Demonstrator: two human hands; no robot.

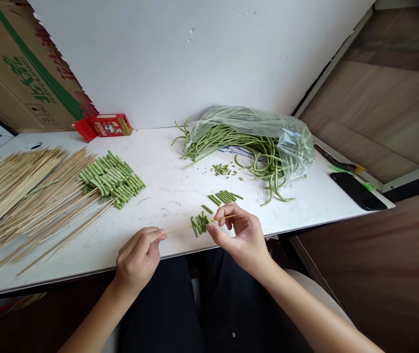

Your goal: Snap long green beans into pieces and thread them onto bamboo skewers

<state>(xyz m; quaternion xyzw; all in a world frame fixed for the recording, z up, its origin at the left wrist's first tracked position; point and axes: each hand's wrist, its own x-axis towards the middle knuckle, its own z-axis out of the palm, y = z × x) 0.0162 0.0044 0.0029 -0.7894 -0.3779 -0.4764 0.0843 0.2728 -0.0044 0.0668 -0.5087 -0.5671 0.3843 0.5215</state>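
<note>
My left hand (140, 255) is closed around one end of a thin bamboo skewer (178, 229) near the table's front edge. Several cut green bean pieces (200, 224) are threaded side by side on it, toward its other end. My right hand (239, 235) pinches at these pieces, thumb and forefinger closed beside the skewer's tip, which sticks out past the fingers. Just beyond this hand lie loose cut bean pieces (225, 196). To the left rests a stack of filled bean skewers (111, 177), their bare sticks pointing toward the front left.
A clear plastic bag (290, 142) of long green beans (227, 135) lies at the back right, with small bean trimmings (222, 169) before it. Bare skewers (14, 179) cover the far left. A red box (111, 125) sits behind; a black phone (357, 190) and a knife (334, 158) lie right.
</note>
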